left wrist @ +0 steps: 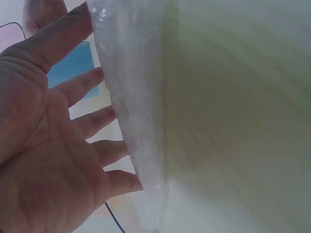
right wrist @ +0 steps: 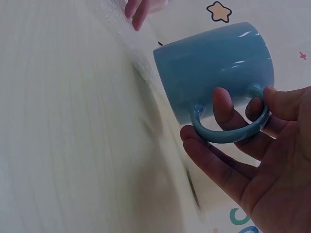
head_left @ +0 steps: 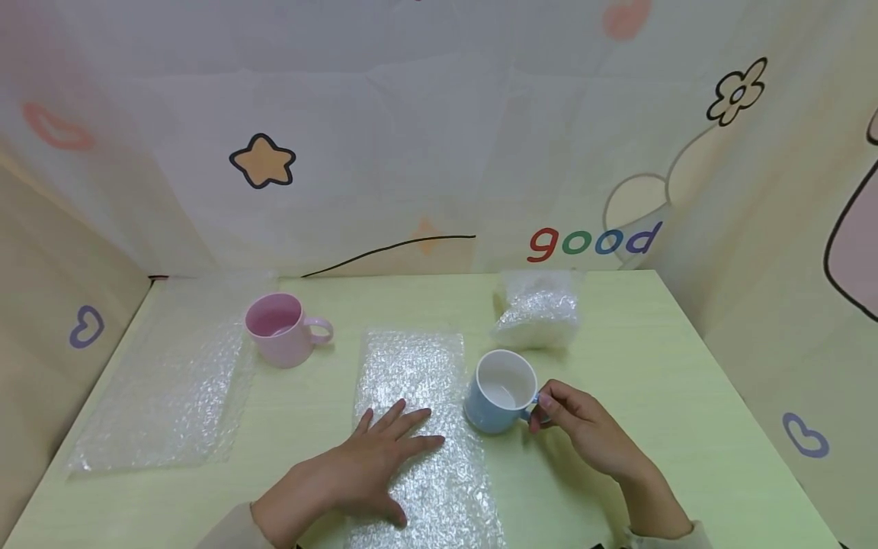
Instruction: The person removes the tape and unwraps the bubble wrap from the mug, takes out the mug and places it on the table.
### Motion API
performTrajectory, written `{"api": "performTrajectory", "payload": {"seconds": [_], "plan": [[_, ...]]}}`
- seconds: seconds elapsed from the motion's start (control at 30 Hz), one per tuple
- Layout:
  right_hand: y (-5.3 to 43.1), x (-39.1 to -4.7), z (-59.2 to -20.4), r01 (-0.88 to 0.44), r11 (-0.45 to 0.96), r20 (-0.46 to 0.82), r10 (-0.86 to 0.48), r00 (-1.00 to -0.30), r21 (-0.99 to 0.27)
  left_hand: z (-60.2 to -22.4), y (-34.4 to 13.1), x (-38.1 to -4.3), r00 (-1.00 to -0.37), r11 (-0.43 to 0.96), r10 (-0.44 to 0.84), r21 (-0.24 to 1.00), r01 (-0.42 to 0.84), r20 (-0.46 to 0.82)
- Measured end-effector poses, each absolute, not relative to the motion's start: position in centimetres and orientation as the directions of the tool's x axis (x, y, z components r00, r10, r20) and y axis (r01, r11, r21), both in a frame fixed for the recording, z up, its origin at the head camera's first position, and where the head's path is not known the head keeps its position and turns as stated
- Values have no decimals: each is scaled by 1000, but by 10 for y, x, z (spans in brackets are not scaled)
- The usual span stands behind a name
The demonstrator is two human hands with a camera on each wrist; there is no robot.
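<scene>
A blue mug (head_left: 495, 400) with a white inside is upright at the right edge of a bubble wrap strip (head_left: 439, 473). My right hand (head_left: 590, 427) grips its handle; the right wrist view shows fingers passing through the handle (right wrist: 228, 135) of the blue mug. My left hand (head_left: 373, 465) spreads its fingers over the strip, fingertips on the bubble wrap. In the left wrist view the left hand (left wrist: 63, 141) meets the edge of the wrap (left wrist: 133, 111) with straight fingers, palm facing the camera.
A pink mug (head_left: 283, 335) stands at the back left, handle to the right. Beside it a larger bubble wrap sheet (head_left: 171, 381) lies flat. A bubble-wrapped bundle (head_left: 538, 309) sits at the back right. Printed curtains (head_left: 411, 152) enclose the table (head_left: 658, 366).
</scene>
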State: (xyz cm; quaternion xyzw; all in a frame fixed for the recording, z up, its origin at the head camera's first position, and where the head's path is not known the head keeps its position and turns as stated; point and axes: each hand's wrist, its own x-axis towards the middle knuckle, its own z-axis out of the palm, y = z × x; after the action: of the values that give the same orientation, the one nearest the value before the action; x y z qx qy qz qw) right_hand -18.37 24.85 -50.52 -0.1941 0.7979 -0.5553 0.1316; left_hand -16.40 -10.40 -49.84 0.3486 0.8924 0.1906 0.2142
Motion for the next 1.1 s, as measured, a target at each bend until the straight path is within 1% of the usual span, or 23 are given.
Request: {"api": "performTrajectory", "payload": {"seconds": [0.27, 0.47, 0.67, 0.97, 1.1], "plan": [[249, -184, -507, -166, 309, 5, -461, -887, -936, -498, -105, -165, -656, 680, 708, 504, 533, -261], [248, -184, -506, -166, 303, 7, -463, -886, -938, -501, -106, -163, -676, 691, 701, 452, 564, -227], [247, -184, -505, -160, 321, -3, -452, -892, -934, -498, -109, -161, -678, 691, 710, 372, 620, -188], [242, -183, -502, -152, 342, -6, -421, -907, -927, -499, -121, -164, -741, 741, 656, 311, 595, -145], [237, -184, -501, -149, 340, 1, -399, -917, -929, -499, -124, -165, -764, 764, 628, 299, 571, -147]]}}
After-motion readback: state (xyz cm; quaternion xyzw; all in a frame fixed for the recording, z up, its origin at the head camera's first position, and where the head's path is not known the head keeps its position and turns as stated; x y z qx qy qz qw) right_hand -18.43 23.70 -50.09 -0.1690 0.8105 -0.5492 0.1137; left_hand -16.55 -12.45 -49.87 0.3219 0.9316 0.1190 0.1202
